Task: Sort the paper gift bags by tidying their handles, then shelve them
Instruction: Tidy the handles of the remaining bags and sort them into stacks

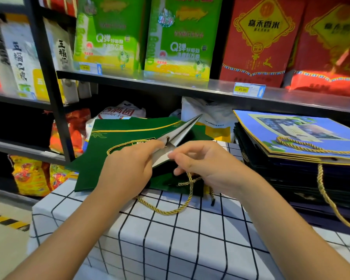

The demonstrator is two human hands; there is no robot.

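A flat dark green paper gift bag [119,134] with a gold line lies on a small pile of the same bags, on the checked table. My left hand [127,166] grips its open top edge, lifting the white inner flap [182,132]. My right hand [208,162] pinches the same flap from the right. One gold rope handle [166,211] hangs down over the tablecloth below my hands. Another gold handle [121,145] lies on the bag's front, left of my left thumb.
A stack of dark flat bags [275,178] topped by a blue printed bag [303,130] with gold handles stands at the right. The table carries a white black-grid cloth [170,239]. Behind are black shelves [129,78] with green and red rice boxes and packets.
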